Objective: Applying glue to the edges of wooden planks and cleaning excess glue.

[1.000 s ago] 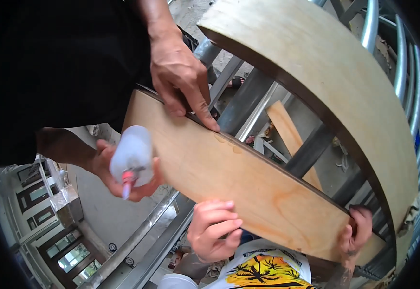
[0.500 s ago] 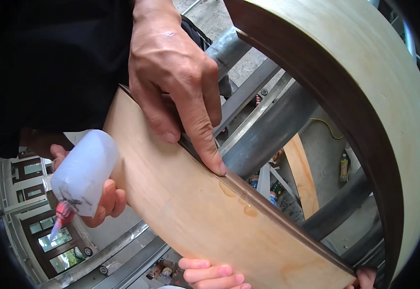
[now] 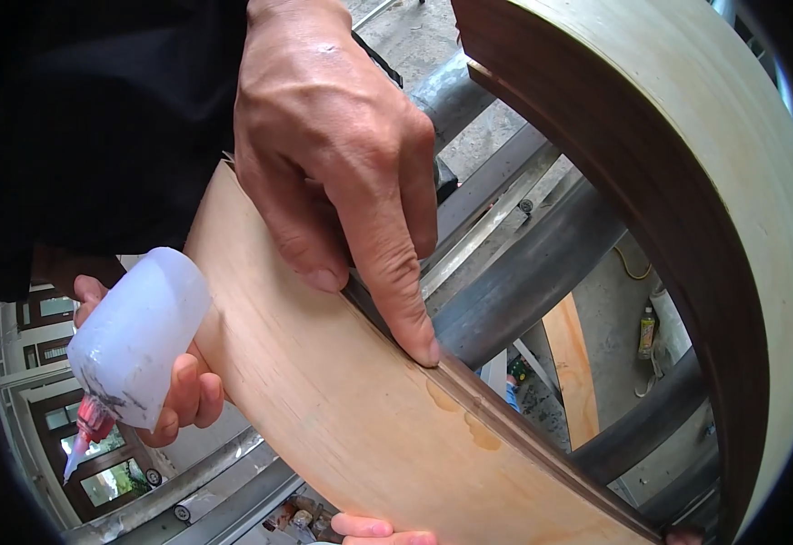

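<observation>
At the lower edge, my left hand (image 3: pixel 383 531) shows only a few fingers, curled over the near edge of a curved pale wooden panel (image 3: pixel 324 391). My right hand (image 3: pixel 684 535) is a small shaded bit at the panel's lower right end, seemingly closed round it. Amber wet patches (image 3: pixel 480 431) lie beside the panel's dark edge strip. A co-worker's hand (image 3: pixel 351 154) reaches down from above, its index fingertip pressed on that strip. The co-worker's other hand (image 3: pixel 187 400) holds a white squeeze bottle (image 3: pixel 142 327) with a red cap, nozzle downward.
A large curved wooden piece (image 3: pixel 687 100) with a dark inner face arches over the right side. Grey metal pipes (image 3: pixel 533 263) run beneath the panel. A pale wood strip (image 3: pixel 571 372) and a small yellowish bottle (image 3: pixel 646 332) are on the floor side. The co-worker's black clothing fills the upper left.
The co-worker's index finger has slid down along the dark edge strip. The squeeze bottle has shifted left and slightly down. My hands sit lower in view, less of them showing.
</observation>
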